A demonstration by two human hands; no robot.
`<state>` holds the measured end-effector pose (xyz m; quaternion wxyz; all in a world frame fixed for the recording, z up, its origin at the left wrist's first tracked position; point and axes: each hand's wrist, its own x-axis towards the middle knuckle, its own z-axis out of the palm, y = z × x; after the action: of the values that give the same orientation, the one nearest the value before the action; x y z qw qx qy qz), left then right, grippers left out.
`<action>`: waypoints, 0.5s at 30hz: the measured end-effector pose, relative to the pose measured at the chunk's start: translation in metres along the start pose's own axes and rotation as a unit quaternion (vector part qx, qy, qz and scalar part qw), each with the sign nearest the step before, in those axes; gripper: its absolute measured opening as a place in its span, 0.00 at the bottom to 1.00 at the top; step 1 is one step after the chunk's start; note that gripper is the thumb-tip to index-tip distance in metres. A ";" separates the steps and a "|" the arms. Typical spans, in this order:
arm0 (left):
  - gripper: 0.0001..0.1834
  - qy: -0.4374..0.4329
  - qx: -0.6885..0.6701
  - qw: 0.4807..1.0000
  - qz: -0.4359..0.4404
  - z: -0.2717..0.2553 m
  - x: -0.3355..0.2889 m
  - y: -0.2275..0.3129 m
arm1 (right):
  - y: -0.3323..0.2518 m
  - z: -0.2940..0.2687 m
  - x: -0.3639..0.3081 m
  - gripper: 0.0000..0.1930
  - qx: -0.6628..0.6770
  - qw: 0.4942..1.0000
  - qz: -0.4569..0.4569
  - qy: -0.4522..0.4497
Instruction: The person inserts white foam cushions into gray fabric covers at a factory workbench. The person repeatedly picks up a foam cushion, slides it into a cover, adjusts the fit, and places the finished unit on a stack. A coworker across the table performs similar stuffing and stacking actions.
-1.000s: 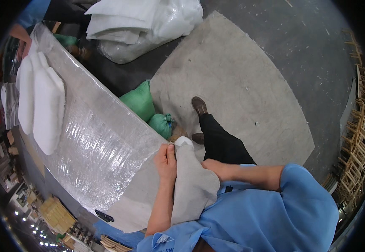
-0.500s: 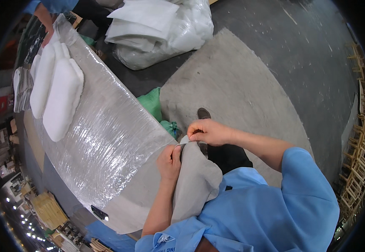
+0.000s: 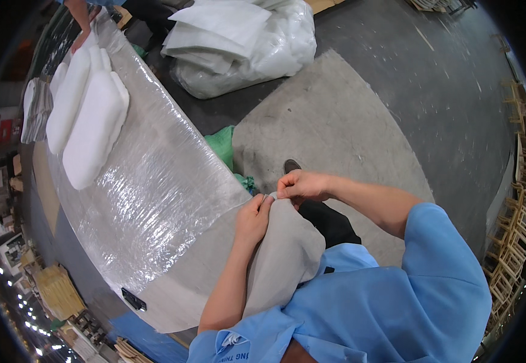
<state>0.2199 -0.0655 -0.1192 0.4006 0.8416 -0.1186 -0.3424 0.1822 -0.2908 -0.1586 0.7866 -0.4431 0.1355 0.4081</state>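
Note:
A piece of light grey fabric (image 3: pixel 284 248) hangs bunched over the table corner, against my body. My left hand (image 3: pixel 253 219) grips its upper edge with thumb and fingers pressed together. Right beside it, my right hand (image 3: pixel 302 184) pinches the same edge, where a small pale strip shows between the two hands. Part of the right fingers is hidden behind the hand. To the left spreads a table (image 3: pixel 148 175) wrapped in shiny clear plastic film, with grey cloth at its near end.
White padded cushion pieces (image 3: pixel 93 133) and a stack of grey fabric (image 3: pixel 36 112) lie at the table's far left, near a co-worker's hand (image 3: pixel 81 39). A phone (image 3: pixel 133 299) rests by the near edge. Green sacks (image 3: pixel 222 145) and a plastic-wrapped white bundle (image 3: pixel 245 51) stand on the floor; wooden frames (image 3: pixel 514 212) line the right.
My two hands have drawn closer together on the fabric edge, and less of the pale strip shows. The whole view has shifted slightly.

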 end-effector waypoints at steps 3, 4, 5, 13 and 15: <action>0.17 0.025 0.059 0.998 0.002 0.004 0.011 -0.011 | 0.016 0.004 0.018 0.11 0.028 0.997 -0.001 0.071; 0.17 0.034 0.094 0.995 -0.003 0.003 0.014 -0.008 | 0.020 0.005 0.025 0.11 0.032 0.994 0.009 0.104; 0.16 0.042 0.129 0.991 -0.008 0.004 0.017 -0.005 | 0.024 0.005 0.031 0.12 0.036 0.990 0.019 0.138; 0.13 0.155 0.279 0.947 0.026 0.015 0.020 -0.005 | 0.049 0.008 0.056 0.12 0.084 0.966 0.114 0.214; 0.12 0.152 0.280 0.948 0.022 0.015 0.020 -0.009 | 0.057 0.007 0.063 0.11 0.108 0.965 0.117 0.209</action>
<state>0.2240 -0.0783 -0.1424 0.1691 0.9591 -0.1661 -0.1545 0.1771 -0.2365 -0.2244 0.7306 -0.4118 0.3915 0.3786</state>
